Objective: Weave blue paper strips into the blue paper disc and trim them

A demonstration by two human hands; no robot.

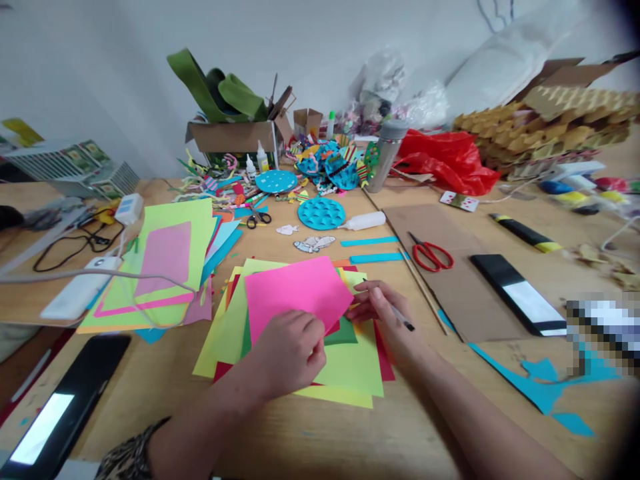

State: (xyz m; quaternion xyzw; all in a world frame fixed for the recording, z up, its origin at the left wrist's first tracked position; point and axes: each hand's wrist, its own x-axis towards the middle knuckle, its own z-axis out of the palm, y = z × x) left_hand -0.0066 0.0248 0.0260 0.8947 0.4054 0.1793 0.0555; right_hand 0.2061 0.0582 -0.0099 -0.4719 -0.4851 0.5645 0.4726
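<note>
A bright pink sheet of paper lies over a stack of yellow-green, green and dark red sheets. My left hand is closed at the pink sheet's lower edge, its fingers curled and their tips hidden. In my right hand is a pen, tucked between thumb and fingers, with its dark end pointing toward me. The right fingertips come close to the pink sheet's right corner; whether they touch it I cannot tell. Beyond the stack lie paper fish cutouts and blue paper strips.
Red-handled scissors rest on brown cardboard, beside a phone and a thin wooden stick. More coloured sheets are at left. Behind stand a glue bottle, a round blue dimpled piece and a grey flask.
</note>
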